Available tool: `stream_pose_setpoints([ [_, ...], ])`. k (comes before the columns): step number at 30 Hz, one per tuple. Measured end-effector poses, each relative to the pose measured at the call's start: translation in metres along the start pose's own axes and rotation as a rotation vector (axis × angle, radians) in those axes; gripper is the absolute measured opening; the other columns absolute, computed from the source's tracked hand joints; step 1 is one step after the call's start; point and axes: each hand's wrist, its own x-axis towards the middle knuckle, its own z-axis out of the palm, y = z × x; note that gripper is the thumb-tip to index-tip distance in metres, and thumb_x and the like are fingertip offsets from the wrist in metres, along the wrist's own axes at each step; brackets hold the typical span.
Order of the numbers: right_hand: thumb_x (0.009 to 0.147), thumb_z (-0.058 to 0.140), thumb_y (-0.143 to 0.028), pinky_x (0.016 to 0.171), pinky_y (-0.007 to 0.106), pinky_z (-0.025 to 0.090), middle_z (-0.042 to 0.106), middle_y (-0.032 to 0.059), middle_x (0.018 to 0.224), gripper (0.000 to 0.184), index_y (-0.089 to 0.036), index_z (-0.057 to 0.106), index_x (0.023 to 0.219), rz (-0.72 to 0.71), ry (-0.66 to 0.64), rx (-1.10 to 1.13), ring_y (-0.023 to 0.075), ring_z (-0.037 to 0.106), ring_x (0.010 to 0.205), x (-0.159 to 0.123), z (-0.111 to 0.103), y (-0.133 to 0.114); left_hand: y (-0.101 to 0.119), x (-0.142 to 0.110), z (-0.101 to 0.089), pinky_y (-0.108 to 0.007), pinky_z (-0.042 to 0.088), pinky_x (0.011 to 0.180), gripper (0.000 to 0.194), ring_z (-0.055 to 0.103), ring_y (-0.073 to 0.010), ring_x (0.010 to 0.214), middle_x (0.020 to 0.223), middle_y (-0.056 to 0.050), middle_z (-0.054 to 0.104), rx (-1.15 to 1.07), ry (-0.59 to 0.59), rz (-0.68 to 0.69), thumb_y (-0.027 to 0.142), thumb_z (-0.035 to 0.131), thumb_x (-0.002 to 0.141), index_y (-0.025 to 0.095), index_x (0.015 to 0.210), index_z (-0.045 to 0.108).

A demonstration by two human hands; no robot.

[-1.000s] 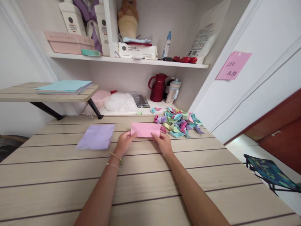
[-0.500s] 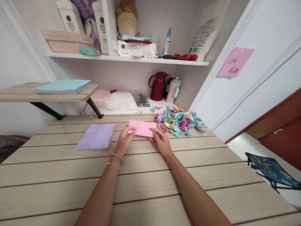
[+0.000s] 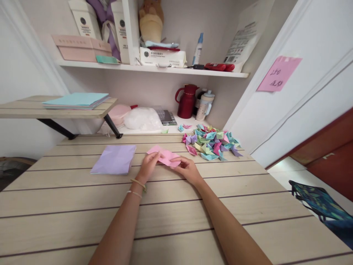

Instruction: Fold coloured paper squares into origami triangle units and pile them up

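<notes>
Pink paper [image 3: 167, 157] in right grip [image 3: 189, 171], "250" on wall note [image 3: 280, 74]

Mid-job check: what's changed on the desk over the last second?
The pink paper, level before, has turned clockwise as seen and shifted slightly left, its right end now nearer the person. The right hand reaches further left with it; neither it nor the left hand has let go. The purple paper and folded paper boats stayed put.

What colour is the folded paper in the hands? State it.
The folded paper is pink; it shows best in the head view.
</notes>
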Motion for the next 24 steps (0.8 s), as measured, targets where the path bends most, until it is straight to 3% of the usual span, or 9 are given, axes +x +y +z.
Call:
stream_pose_setpoints([
  [3, 0.065, 0.07, -0.034, 0.064, 0.027, 0.045, 0.067, 0.0055, 0.084, 0.02, -0.02, 0.069, 0.079, -0.011, 0.066, -0.015, 0.0173, 0.058, 0.072, 0.001, -0.001, -0.001, 0.001, -0.003, 0.002, -0.026, 0.044, 0.071, 0.025, 0.059, -0.0157, 0.075, 0.079, -0.003, 0.066, 0.023, -0.06, -0.012, 0.037, 0.063, 0.068, 0.015, 0.079, 0.066],
  [7, 0.068, 0.066, -0.038, 0.069, 0.029, 0.045, 0.067, 0.0043, 0.074, 0.019, -0.019, 0.068, 0.069, -0.004, 0.15, 0.008, 0.0182, 0.059, 0.072, 0.003, -0.001, 0.0, 0.001, -0.006, 0.005, -0.023, 0.044, 0.061, 0.033, 0.058, -0.0132, 0.065, 0.079, -0.003, 0.066, 0.046, -0.101, -0.047, 0.03, 0.074, 0.056, 0.015, 0.084, 0.064],
  [12, 0.071, 0.062, -0.043, 0.059, 0.027, 0.046, 0.064, 0.0023, 0.063, 0.026, -0.017, 0.066, 0.072, 0.095, 0.181, 0.091, 0.015, 0.057, 0.058, 0.004, -0.001, 0.005, -0.002, -0.003, 0.004, -0.025, 0.046, 0.066, 0.019, 0.06, -0.0145, 0.067, 0.07, -0.004, 0.065, 0.076, -0.051, -0.036, 0.033, 0.065, 0.066, 0.014, 0.069, 0.063],
  [14, 0.07, 0.062, -0.045, 0.056, 0.026, 0.046, 0.062, 0.0017, 0.059, 0.029, -0.016, 0.064, 0.069, 0.115, 0.227, 0.097, 0.0137, 0.055, 0.055, 0.004, -0.001, 0.006, -0.006, -0.002, 0.004, -0.026, 0.047, 0.067, 0.021, 0.061, -0.0152, 0.07, 0.072, -0.004, 0.065, 0.031, -0.038, -0.038, 0.032, 0.066, 0.065, 0.014, 0.075, 0.061],
  [16, 0.066, 0.066, -0.044, 0.055, 0.026, 0.046, 0.063, 0.0013, 0.063, 0.031, -0.016, 0.063, 0.078, 0.121, 0.264, 0.153, 0.0128, 0.055, 0.055, 0.005, 0.0, 0.007, -0.009, -0.001, 0.005, -0.027, 0.049, 0.069, 0.035, 0.063, -0.0161, 0.073, 0.077, -0.004, 0.066, -0.064, -0.006, -0.043, 0.029, 0.068, 0.063, 0.015, 0.092, 0.055],
  [20, 0.064, 0.068, -0.042, 0.057, 0.026, 0.047, 0.063, -0.0013, 0.063, 0.049, -0.018, 0.057, 0.106, 0.126, 0.228, 0.211, 0.0124, 0.055, 0.055, 0.005, 0.0, 0.005, -0.009, -0.001, 0.008, -0.032, 0.05, 0.074, 0.077, 0.064, -0.0175, 0.081, 0.093, -0.008, 0.066, -0.232, 0.077, -0.081, 0.023, 0.071, 0.061, 0.02, 0.124, 0.028],
  [22, 0.066, 0.066, -0.043, 0.059, 0.027, 0.046, 0.065, 0.001, 0.067, 0.04, -0.017, 0.062, 0.096, 0.12, 0.184, 0.174, 0.0141, 0.057, 0.06, 0.005, 0.0, 0.005, -0.005, -0.002, 0.009, -0.032, 0.05, 0.075, 0.086, 0.064, -0.0181, 0.082, 0.097, -0.01, 0.066, -0.26, 0.077, -0.11, 0.021, 0.072, 0.06, 0.021, 0.129, 0.021],
  [24, 0.067, 0.065, -0.044, 0.062, 0.028, 0.046, 0.066, 0.0042, 0.074, 0.032, -0.016, 0.065, 0.082, 0.11, 0.163, 0.151, 0.0162, 0.058, 0.066, 0.006, 0.0, 0.006, 0.0, -0.003, 0.009, -0.032, 0.05, 0.074, 0.073, 0.065, -0.0187, 0.08, 0.093, -0.01, 0.067, -0.23, 0.023, -0.125, 0.025, 0.071, 0.062, 0.017, 0.124, 0.034],
])
